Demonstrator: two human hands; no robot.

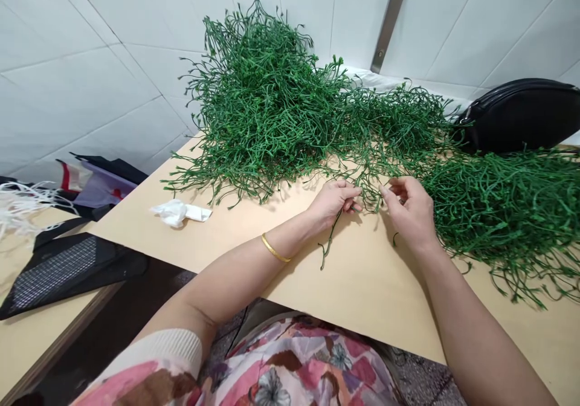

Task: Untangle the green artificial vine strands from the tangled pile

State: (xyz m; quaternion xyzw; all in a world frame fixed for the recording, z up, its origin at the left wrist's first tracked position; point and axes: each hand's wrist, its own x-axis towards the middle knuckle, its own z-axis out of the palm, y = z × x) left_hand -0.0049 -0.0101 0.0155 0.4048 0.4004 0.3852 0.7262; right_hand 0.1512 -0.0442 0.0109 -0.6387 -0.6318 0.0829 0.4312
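My left hand [333, 202] is closed in a pinch on a green plastic sprig [330, 243] whose stem hangs down over the table toward me. My right hand [410, 209] is closed too, its fingertips pinching the same sprig where it branches, a few centimetres from the left hand. A gold bangle [274, 250] sits on my left wrist. A big heap of green artificial fronds [267, 101] lies behind the hands. A second heap [507, 206] spreads to the right of my right hand.
The light wooden table [362, 285] carries a crumpled white tissue [179, 211] at left and a black bag [521, 113] at back right against the white tiled wall. A lower table [27, 333] at left holds a black mesh item [58, 270] and white strands.
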